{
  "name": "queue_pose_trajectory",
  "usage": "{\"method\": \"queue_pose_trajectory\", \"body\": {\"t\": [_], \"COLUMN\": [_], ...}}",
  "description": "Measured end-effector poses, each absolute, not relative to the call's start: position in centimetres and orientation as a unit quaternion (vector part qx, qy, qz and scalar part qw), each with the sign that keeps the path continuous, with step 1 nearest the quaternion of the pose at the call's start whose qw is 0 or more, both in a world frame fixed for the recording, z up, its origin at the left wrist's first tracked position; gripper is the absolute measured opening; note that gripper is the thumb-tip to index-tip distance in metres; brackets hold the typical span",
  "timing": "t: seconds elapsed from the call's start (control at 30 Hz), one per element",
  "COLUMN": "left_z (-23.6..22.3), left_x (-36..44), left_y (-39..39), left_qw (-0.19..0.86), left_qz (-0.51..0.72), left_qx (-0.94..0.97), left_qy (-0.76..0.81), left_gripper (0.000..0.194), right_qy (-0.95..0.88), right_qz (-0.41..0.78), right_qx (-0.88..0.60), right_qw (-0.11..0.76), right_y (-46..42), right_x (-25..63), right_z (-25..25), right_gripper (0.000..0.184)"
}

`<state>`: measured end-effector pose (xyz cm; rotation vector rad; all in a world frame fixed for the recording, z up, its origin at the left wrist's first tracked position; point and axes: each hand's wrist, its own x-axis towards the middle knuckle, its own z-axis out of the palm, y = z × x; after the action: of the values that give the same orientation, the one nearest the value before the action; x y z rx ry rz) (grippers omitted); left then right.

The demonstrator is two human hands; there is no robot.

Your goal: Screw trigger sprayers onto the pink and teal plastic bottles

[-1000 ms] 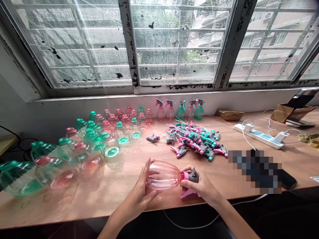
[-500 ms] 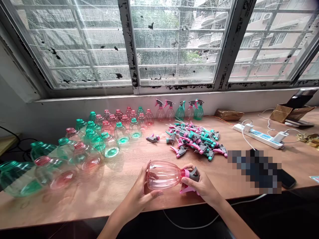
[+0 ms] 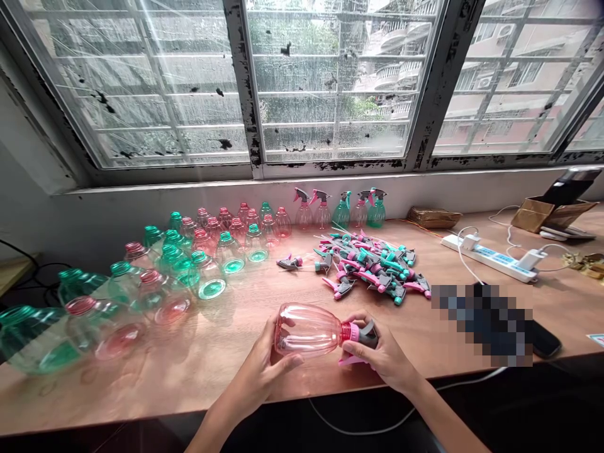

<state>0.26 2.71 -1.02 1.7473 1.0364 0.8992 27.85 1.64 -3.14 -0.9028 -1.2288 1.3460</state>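
Observation:
A clear pink spray bottle (image 3: 309, 328) lies sideways between my hands, above the table's front edge. My left hand (image 3: 267, 358) is wrapped round its base end. My right hand (image 3: 380, 352) grips the grey and pink spray head (image 3: 361, 333), thumb and fingers at the pink collar on the bottle's neck. The pink trigger points down under the right hand. Beyond them lies a heap of loose pink, green and grey spray heads (image 3: 372, 264), with one separate spray head (image 3: 289, 262) left of it.
Several open green and pink bottles (image 3: 158, 296) stand on the left of the wooden table (image 3: 226, 358). Several bottles with spray heads (image 3: 342, 211) line the wall. A power strip (image 3: 491, 257), a phone (image 3: 545, 340) and a cardboard stand (image 3: 538, 214) are at right.
The bottle has shifted slightly left and turned a little between my hands. The pink trigger now shows less below my right hand. Both hands still hold on.

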Motion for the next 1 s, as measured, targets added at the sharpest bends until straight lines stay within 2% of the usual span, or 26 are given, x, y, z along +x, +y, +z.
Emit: {"method": "queue_pose_trajectory", "body": {"t": [0.13, 0.4, 0.67, 0.87, 1.0], "left_z": [-0.6, -1.7, -1.2, -0.9, -1.6], "left_x": [0.4, 0.5, 0.5, 0.6, 0.6], "left_y": [2.5, 2.9, 2.4, 2.4, 2.9], "left_qw": [0.457, 0.487, 0.477, 0.444, 0.427], "left_qz": [0.361, 0.364, 0.354, 0.358, 0.376], "left_qx": [0.704, 0.697, 0.703, 0.719, 0.728], "left_qy": [0.406, 0.38, 0.392, 0.396, 0.382], "left_gripper": [0.078, 0.096, 0.103, 0.089, 0.093], "right_qy": [-0.531, -0.535, -0.531, -0.519, -0.516], "right_qz": [0.545, 0.543, 0.558, 0.568, 0.571], "right_qx": [-0.381, -0.381, -0.386, -0.393, -0.391], "right_qw": [0.525, 0.523, 0.507, 0.504, 0.504], "right_y": [1.7, 1.8, 1.7, 1.6, 1.7], "right_x": [28.0, 28.0, 27.8, 27.8, 27.8], "right_z": [-3.0, -2.9, -2.4, -2.3, -2.4], "right_gripper": [0.04, 0.039, 0.04, 0.041, 0.042]}}
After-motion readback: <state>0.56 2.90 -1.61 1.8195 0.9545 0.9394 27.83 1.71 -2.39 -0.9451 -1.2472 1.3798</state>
